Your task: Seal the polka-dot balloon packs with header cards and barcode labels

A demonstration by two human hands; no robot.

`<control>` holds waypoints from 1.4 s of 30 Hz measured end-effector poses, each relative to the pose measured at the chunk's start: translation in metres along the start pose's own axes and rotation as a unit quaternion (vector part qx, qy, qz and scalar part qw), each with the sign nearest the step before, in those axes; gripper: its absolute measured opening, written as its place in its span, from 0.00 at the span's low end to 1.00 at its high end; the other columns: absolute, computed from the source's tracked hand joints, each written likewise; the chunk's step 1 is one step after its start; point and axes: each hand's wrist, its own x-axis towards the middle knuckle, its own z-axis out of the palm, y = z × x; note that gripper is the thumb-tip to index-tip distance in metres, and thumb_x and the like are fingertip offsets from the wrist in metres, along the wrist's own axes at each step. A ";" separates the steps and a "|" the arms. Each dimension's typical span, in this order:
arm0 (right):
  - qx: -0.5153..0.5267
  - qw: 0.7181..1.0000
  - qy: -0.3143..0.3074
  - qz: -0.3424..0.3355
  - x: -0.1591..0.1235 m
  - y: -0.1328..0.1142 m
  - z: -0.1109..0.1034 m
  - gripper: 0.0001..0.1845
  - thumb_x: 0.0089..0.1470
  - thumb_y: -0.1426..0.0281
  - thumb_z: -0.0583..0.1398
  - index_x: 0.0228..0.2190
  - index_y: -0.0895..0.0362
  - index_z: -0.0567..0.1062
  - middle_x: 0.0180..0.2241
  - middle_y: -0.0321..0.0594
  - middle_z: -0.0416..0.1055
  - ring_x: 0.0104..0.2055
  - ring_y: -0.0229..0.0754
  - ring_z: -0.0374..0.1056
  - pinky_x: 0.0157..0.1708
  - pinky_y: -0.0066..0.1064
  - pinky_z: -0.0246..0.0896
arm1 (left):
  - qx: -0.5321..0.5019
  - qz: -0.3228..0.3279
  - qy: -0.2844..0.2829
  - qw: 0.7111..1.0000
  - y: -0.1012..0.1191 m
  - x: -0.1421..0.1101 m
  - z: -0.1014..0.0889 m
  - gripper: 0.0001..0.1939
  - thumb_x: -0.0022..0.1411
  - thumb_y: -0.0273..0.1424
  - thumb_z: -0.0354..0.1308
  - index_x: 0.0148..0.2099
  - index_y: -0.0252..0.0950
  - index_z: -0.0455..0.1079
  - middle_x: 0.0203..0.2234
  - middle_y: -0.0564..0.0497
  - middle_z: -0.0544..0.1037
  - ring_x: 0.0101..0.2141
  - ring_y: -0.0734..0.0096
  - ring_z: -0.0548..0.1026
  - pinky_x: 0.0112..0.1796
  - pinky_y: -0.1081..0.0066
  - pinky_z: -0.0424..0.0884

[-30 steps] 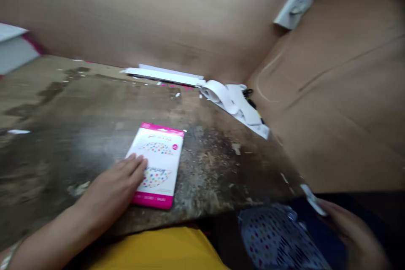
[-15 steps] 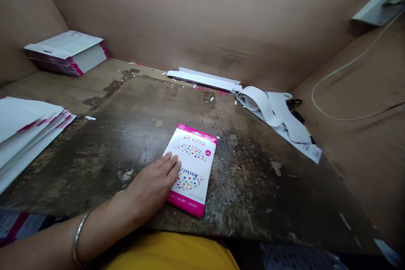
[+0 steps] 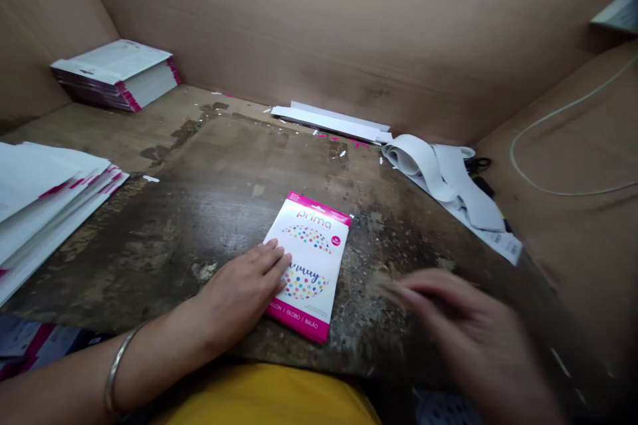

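A white and pink balloon packet printed "prima" with coloured dots lies on the worn dark table. My left hand rests on its left side, fingers stretched flat across the front; the thumb is hidden. To the right of the packet, my right hand is raised over the table and smeared by motion. Its thumb and forefinger come together in a pinch, pointing toward the packet. A faint blur shows at the fingertips, too unclear to name.
A stack of white and pink packets stands in the back left corner, with more white cards at the left. A curled white label strip lies at right near scissors. White strips lie along the back wall; a cable hangs at right.
My right hand has come into view from the right, toward the packet. My left hand stays on the packet. The whole view has shifted slightly.
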 end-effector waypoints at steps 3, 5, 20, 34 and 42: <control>0.095 0.987 -0.130 0.019 0.039 -0.016 0.062 0.09 0.54 0.64 0.58 0.27 0.55 0.76 0.29 0.39 0.74 0.31 0.41 0.68 0.31 0.30 0.62 | -0.004 -0.002 0.010 1.000 0.000 -0.005 -0.001 0.19 0.68 0.30 0.43 0.56 0.30 0.64 0.53 0.41 0.70 0.54 0.58 0.67 0.53 0.57 0.65; 0.114 0.979 -0.161 0.050 0.061 -0.019 0.088 0.10 0.51 0.64 0.59 0.25 0.58 0.75 0.25 0.38 0.73 0.28 0.39 0.66 0.28 0.29 0.60 | -0.009 -0.012 0.021 1.000 0.000 -0.008 -0.001 0.19 0.68 0.30 0.43 0.57 0.33 0.64 0.53 0.44 0.70 0.54 0.58 0.67 0.55 0.54 0.62; -0.012 0.977 -0.208 0.041 0.082 -0.016 0.117 0.09 0.49 0.67 0.58 0.22 0.56 0.75 0.22 0.35 0.71 0.24 0.36 0.64 0.24 0.26 0.54 | -0.013 -0.007 0.044 0.999 -0.001 -0.007 -0.002 0.17 0.66 0.28 0.46 0.54 0.33 0.67 0.50 0.44 0.73 0.52 0.58 0.68 0.56 0.55 0.57; -0.138 0.970 -0.199 0.004 0.083 -0.030 0.116 0.06 0.48 0.69 0.59 0.22 0.55 0.74 0.23 0.37 0.73 0.25 0.38 0.65 0.24 0.27 0.52 | 0.023 0.037 0.028 0.999 -0.003 -0.008 0.005 0.21 0.64 0.22 0.44 0.59 0.27 0.59 0.60 0.37 0.59 0.56 0.55 0.63 0.53 0.59 0.62; -0.195 0.965 -0.175 -0.019 0.075 -0.032 0.109 0.07 0.51 0.65 0.60 0.32 0.55 0.73 0.28 0.40 0.73 0.28 0.41 0.66 0.27 0.29 0.52 | 0.033 0.026 0.006 0.999 -0.004 -0.007 0.000 0.21 0.64 0.25 0.47 0.59 0.31 0.61 0.55 0.44 0.68 0.52 0.53 0.68 0.53 0.53 0.59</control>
